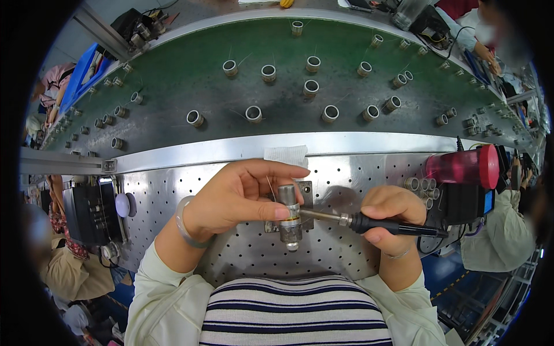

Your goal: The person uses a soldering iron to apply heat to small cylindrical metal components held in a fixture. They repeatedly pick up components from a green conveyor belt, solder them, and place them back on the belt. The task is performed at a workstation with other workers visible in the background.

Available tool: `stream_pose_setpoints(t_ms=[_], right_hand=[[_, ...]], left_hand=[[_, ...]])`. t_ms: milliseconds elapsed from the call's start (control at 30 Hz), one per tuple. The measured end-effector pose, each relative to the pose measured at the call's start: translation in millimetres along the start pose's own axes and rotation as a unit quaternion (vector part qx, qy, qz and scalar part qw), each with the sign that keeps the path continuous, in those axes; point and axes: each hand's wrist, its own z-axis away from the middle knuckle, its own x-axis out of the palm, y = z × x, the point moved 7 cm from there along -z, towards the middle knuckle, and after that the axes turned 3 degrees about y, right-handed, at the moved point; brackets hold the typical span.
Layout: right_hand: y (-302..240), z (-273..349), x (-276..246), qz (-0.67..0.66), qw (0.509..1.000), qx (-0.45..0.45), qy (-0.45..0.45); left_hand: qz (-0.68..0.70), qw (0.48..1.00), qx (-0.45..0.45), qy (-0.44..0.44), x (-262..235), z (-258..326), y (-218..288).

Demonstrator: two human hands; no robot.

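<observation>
In the middle, a metal cylinder (287, 199) with a ringed collar rests at a small metal fixture (307, 192). My left hand (239, 193) comes from the left, its thumb pressed against the cylinder's side and its index finger stretched out above. The other fingertips are partly hidden behind the cylinder. A thin wire stands up beside these fingers. My right hand (392, 213) is closed round the black handle of a soldering iron (363, 222). The iron's metal shaft points left, and its end meets the cylinder at the collar.
Beyond the perforated metal worktop (248, 248) runs a green conveyor belt (173, 86) carrying many short metal cylinders with thin wires. At right stand a pink-red container (464, 167), several metal tubes (421, 187) and a black box (464, 202). A black device (89, 210) stands left.
</observation>
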Motion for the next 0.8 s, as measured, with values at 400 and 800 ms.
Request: stream_pose_setpoints(t_ms=[400,800], right_hand=[[3.7,1.5,-6.1,-0.001,1.0,0.015,-0.011],[0.0,-0.7,-6.2,0.005,0.999,-0.007,-0.033]], left_hand=[[-0.01,0.995,0.097,-0.02,2.7,0.3,8.1],[-0.013,0.995,0.101,-0.026,6.0,-0.6,11.6]])
